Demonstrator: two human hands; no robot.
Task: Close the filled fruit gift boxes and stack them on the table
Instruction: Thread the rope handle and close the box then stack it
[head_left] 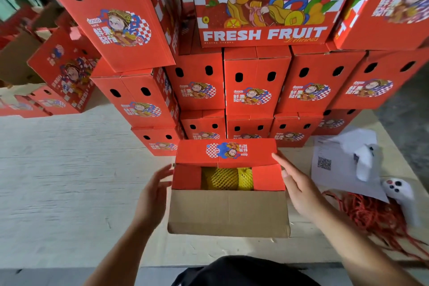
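A red fruit gift box sits on the table right in front of me, partly open. Its far flap is folded over the top, and the brown near flap hangs out toward me. Yellow fruit in foam netting shows through the gap. My left hand hovers open beside the box's left wall, fingers spread. On the right edge of the box my right hand lies open, its fingertips touching the far flap's corner. Behind stands a tall stack of closed red boxes.
A white paper sheet with a QR code lies right of the box, with two white controllers on and beside it. Red cords are heaped at the right. More red boxes stand at the far left.
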